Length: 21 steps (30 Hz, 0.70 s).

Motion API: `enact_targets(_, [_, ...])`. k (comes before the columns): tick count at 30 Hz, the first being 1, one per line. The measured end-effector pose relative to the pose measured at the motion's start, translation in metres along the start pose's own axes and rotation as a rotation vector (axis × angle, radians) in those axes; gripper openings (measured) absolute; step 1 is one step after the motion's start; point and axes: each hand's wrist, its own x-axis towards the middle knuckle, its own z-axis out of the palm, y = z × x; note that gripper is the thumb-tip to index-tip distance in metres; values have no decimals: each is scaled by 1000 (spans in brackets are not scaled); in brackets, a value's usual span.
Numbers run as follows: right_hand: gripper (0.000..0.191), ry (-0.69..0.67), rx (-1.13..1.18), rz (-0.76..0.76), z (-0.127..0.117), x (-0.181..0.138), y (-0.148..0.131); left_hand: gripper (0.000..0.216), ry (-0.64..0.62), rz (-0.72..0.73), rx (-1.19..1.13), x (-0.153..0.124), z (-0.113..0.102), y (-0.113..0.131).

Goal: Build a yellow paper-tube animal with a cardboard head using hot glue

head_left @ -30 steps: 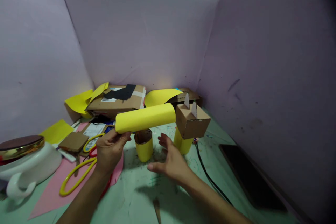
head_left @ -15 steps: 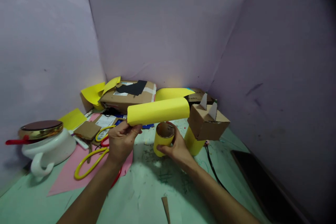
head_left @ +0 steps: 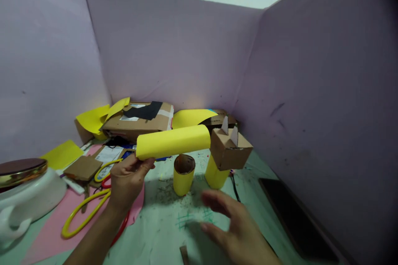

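Observation:
My left hand (head_left: 130,180) grips the left end of a long yellow paper-covered piece (head_left: 174,141), holding it raised and nearly level above the table. Below it a short yellow cardboard tube (head_left: 183,180) stands upright, its brown open top facing up. My right hand (head_left: 231,223) is empty, slightly blurred, its thumb and fingers apart, in front of the tube and not touching it. Behind that hand, a brown cardboard box head (head_left: 231,151) with two pointed grey ears rests on another upright yellow tube (head_left: 216,174).
Yellow-handled scissors (head_left: 85,213) and pink paper (head_left: 52,223) lie at left, beside a white cup (head_left: 34,198) with a gold-rimmed lid. A cardboard box (head_left: 139,122) and yellow sheets line the back. A dark flat object (head_left: 292,211) lies at right, near the purple partition (head_left: 311,112).
My right hand has let go of the short yellow tube and drawn back toward me, opening. The tube stands by itself. My left hand still holds the long yellow piece. The camera view has shifted.

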Motion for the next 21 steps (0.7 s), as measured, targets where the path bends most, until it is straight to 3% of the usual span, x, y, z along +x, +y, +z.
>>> enact_targets(1, [24, 71, -24, -28, -14, -8, -2, 10, -2, 8, 10, 0, 0, 0])
enact_targets(2, [23, 224, -5, -88, -29, -11, -4, 10, -4, 17, 18, 0, 1, 1])
enact_targets(4, [35, 617, 124, -219, -58, -1, -6, 10, -15, 21, 13, -1, 2, 3])
enact_targets(5, [47, 695, 201, -258, -71, 11, -6, 10, -19, 20, 5, -2, 3, 5])
enact_targets(6, [60, 663, 267, -277, -82, 25, -7, 11, -22, 17, -2, -2, 4, 6])
enact_targets(9, [93, 282, 360, -256, -100, 66, -9, 12, -23, 7, 1, -2, 7, 10])
enact_targets(11, [100, 47, 328, -304, -99, 82, -12, 12, -15, 1, 19, -2, 8, 11])
enact_targets(13, [92, -123, 298, -371, -93, 89, -15, 12, -5, -16, 26, -1, 8, 10])
enact_targets(16, [75, -195, 344, -371, -83, 94, -14, 13, 6, -36, 33, -1, 7, 4])
enact_targets(21, [73, -157, 387, -308, -84, 101, -3, 18, 13, -67, 92, -3, 4, -7])
